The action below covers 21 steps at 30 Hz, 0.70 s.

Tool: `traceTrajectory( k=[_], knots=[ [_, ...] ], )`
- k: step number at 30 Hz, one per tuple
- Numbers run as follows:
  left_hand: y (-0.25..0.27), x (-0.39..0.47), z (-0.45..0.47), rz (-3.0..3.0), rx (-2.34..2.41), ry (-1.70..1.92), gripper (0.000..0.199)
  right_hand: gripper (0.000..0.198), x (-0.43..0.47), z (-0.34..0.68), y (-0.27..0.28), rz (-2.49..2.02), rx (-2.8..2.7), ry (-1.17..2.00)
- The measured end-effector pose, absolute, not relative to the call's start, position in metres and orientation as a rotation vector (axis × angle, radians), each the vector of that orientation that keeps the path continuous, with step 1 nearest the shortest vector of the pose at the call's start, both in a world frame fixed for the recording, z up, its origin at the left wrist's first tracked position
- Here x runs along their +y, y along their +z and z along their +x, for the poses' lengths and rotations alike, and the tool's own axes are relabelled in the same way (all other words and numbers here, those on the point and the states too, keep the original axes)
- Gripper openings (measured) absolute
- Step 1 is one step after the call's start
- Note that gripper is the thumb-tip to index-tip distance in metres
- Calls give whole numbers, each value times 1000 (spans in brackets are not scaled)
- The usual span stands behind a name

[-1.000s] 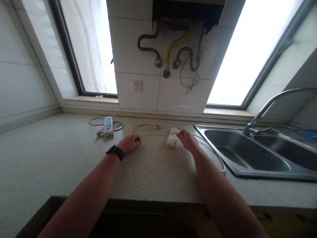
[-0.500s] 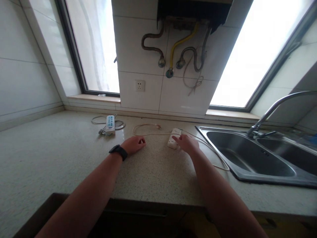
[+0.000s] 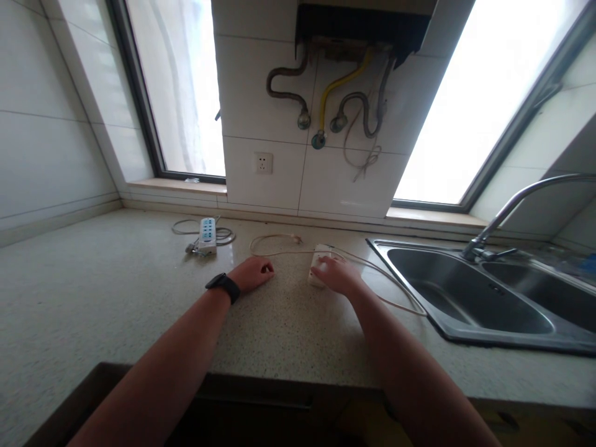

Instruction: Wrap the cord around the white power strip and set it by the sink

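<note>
My right hand [image 3: 339,273] lies over a white power strip [image 3: 321,250] on the counter, its fingers on the strip's top and covering much of it. A pale cord [image 3: 400,304] runs from the strip, loops out to the right near the sink, and also stretches left behind my hands. The cord's plug [image 3: 297,238] rests on the counter behind the gap between them. My left hand [image 3: 252,273], with a black watch at the wrist, rests on the counter with its fingers curled in. Nothing shows in its grasp.
Another power strip [image 3: 207,234], with blue sockets and a grey coiled cord, sits at the back left. A double steel sink [image 3: 447,335] with a faucet [image 3: 503,217] is on the right. A wall socket [image 3: 264,163] and pipes [image 3: 321,112] are on the tiled wall.
My right hand has moved left and slightly nearer, and the white power strip has shifted with it. The cord by the sink has followed a little. My left hand has stayed put.
</note>
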<state>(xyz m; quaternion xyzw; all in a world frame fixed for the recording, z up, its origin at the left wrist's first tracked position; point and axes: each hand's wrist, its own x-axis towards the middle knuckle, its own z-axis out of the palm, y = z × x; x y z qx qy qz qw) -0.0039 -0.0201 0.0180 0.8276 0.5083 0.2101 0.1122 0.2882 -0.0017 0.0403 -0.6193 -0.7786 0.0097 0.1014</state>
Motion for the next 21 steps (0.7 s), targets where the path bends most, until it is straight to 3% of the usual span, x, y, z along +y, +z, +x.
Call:
traceTrajectory(
  k=[6, 14, 18, 21],
  knots=[
    [17, -17, -3, 2477, 1461, 666, 29, 42, -18, 279, 53, -1338, -2574, 193],
    [17, -18, 4, 2486, 1469, 669, 53, 35, -42, 252, 58, -610, -2748, 718],
    [19, -25, 9, 2531, 1440, 517, 70, 30, -43, 243, 52, -588, -2667, 939],
    [23, -32, 12, 2523, 1451, 418, 77, 21, -30, 248, 45, -788, -2539, 889]
  ],
)
